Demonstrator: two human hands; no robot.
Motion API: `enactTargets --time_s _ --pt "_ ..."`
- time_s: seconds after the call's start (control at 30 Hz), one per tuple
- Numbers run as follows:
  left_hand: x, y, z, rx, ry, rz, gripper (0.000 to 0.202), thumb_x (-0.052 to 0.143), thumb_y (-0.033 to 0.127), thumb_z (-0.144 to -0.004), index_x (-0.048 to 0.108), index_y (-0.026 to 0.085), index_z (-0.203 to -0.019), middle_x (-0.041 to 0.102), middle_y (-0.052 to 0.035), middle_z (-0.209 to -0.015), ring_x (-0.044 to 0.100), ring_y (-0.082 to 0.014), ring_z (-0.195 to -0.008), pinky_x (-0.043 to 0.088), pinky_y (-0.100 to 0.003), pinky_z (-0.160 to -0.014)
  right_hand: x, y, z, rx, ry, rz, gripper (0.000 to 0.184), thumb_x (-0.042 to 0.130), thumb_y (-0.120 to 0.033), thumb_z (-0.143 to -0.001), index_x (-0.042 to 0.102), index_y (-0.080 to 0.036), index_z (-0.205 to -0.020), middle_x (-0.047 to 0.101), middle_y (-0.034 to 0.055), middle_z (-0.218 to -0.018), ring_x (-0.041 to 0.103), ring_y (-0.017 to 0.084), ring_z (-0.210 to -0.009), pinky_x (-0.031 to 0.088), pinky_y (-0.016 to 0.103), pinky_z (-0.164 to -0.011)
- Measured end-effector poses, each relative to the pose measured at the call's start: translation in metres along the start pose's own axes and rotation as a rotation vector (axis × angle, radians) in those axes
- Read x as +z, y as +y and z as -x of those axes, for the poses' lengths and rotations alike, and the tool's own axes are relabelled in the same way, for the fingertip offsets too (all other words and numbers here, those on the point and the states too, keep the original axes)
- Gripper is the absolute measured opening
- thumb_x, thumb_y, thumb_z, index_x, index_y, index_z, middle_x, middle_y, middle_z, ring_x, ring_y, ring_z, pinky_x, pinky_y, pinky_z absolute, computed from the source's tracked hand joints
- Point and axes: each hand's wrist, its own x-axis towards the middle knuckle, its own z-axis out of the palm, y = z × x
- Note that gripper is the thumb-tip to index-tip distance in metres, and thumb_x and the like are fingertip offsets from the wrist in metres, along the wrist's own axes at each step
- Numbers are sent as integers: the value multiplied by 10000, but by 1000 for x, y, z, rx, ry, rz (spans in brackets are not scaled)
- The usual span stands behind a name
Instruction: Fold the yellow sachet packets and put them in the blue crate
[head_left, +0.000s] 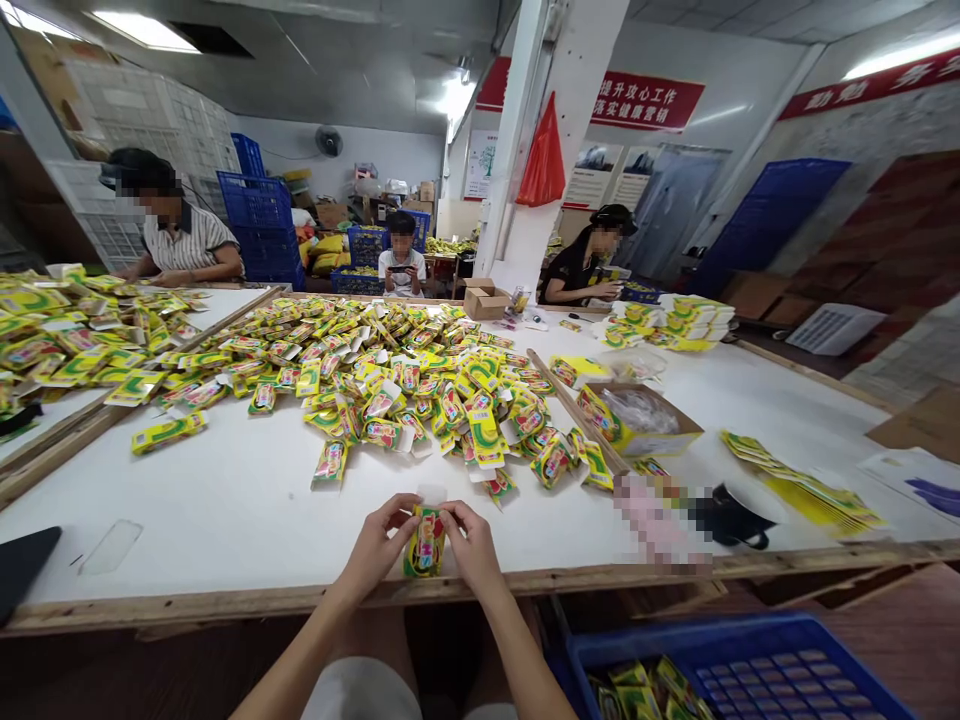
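A blue crate [757,665] holding a few yellow packets sits low at the person's right, below the wooden front edge of the table [225,500]. Just over that edge, the left hand [379,548] and right hand [471,548] pinch a single yellow packet [425,545] between thumbs and fingertips, one hand on each side near its upper corners. The packet lies directly between the hands, neither hand nearer than the other. Its long axis runs away from the person toward the middle of the table, and its pale top tab points at the heap beyond. A clear plastic blister [109,546] lies well apart to the left on the bare white surface. To the right are a fan of flat yellow cards [806,485] and an open cardboard box [645,420], with a wooden strip [574,410] just beside the box. Farther on, a sprawling pile of packets [405,385] in the same yellow and green covers the middle of the table. At the far side three people sit, one at the left [180,235], one in the centre [401,260] and one at the right [589,262], amid stacked blue crates.
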Motion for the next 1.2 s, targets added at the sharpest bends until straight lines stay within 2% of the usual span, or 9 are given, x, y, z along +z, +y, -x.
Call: enactTargets --time_s 0.13,0.27,0.33,0.5,0.77,0.87,1.03,1.13,1.2 --pt "-2 2 -1 84 36 -89 133 539 278 -852 617 185 -909 665 -57 -961 628 -199 -941 490 -333 -879 9 -2 -1 -51 25 3 173 534 -274 -857 683 -195 -820 660 43 -841 625 187 -810 493 274 -723" --pt "5 5 1 115 105 -7 141 502 246 -870 559 203 -992 650 -59 -1027 619 -189 -993 492 -344 -905 16 0 1 -8 120 -70 208 551 -244 -844 627 -200 -1033 685 37 -871 642 176 -789 509 282 -734" --pt "8 7 3 103 116 5 161 496 257 -880 552 206 -1021 654 -61 -1041 624 -186 -979 496 -343 -896 16 -2 2 -34 100 -57 185 554 -246 -845 647 -198 -998 694 42 -882 646 180 -808 511 285 -746" --pt "13 11 7 62 178 -49 174 538 331 -869 625 180 -872 681 -56 -887 639 -201 -863 505 -329 -806 11 -15 4 -71 19 -20 158 589 -303 -849 692 -191 -888 691 58 -897 635 188 -839 510 278 -727" --pt "17 13 -2 -15 264 -8 196 585 355 -834 639 167 -847 670 -38 -787 613 -178 -739 489 -284 -698 15 -17 -5 19 76 25 202 569 -358 -857 651 -178 -816 667 28 -742 597 173 -694 477 268 -653" --pt "18 10 -2 -24 241 22 224 578 377 -840 658 168 -839 684 -44 -805 619 -185 -763 493 -290 -721 11 -16 -3 14 63 7 214 570 -367 -858 643 -181 -783 659 23 -730 605 177 -701 480 268 -661" --pt "15 5 11 19 161 40 206 604 369 -835 684 186 -886 695 -55 -890 638 -205 -866 500 -313 -797 13 -13 10 19 17 -81 168 597 -341 -842 670 -193 -871 696 38 -810 650 199 -767 512 289 -708" --pt "12 9 15 86 71 -11 205 563 353 -868 694 196 -877 694 -63 -914 638 -209 -904 497 -326 -836 14 -13 18 -26 72 -56 151 588 -326 -844 677 -203 -845 693 41 -807 652 204 -778 520 296 -712" --pt "6 10 10 122 24 -61 223 518 345 -893 684 209 -956 692 -72 -984 633 -214 -944 500 -340 -857 -1 -17 28 -77 169 18 172 570 -342 -854 682 -213 -834 692 50 -837 649 213 -816 520 307 -742"
